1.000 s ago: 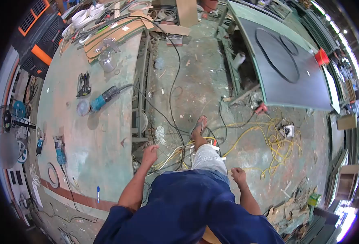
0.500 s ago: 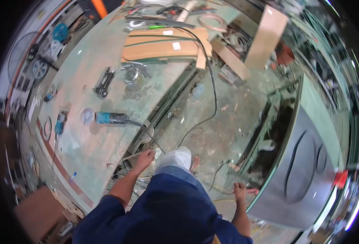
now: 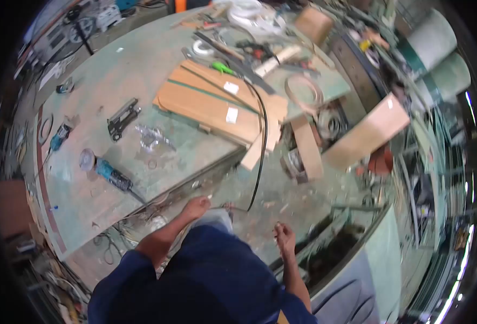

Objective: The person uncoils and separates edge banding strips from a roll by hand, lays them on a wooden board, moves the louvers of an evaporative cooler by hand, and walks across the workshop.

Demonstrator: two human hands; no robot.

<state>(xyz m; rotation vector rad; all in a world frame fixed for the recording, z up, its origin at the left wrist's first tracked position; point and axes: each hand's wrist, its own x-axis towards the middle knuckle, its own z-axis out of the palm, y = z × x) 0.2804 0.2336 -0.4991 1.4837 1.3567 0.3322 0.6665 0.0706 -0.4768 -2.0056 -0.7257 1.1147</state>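
Note:
My left hand (image 3: 197,206) hangs beside the worktable's near edge, fingers curled closed, with nothing visible in it. My right hand (image 3: 285,237) is over the floor to the right, its fingers pinched together; whatever may be between them is too small to make out. Nearest the left hand on the table lies a teal angle grinder (image 3: 109,174) with a round disc and a cord running off the edge. Beyond it are a black clamp-like tool (image 3: 123,119) and a crumpled clear plastic piece (image 3: 153,138).
Brown boards (image 3: 211,102) with white labels lie on the worktable (image 3: 136,70), a black cable (image 3: 261,162) hanging over them. Another teal power tool (image 3: 59,137) lies at the left. A grey panel (image 3: 346,291) stands low right; a leaning board (image 3: 368,132) and red bucket (image 3: 381,161) are behind.
My view has turned and shifted toward the boards, which appear larger and closer. My right hand has moved inward, away from the red-handled thing near the grey panel. The left hand stays curled.

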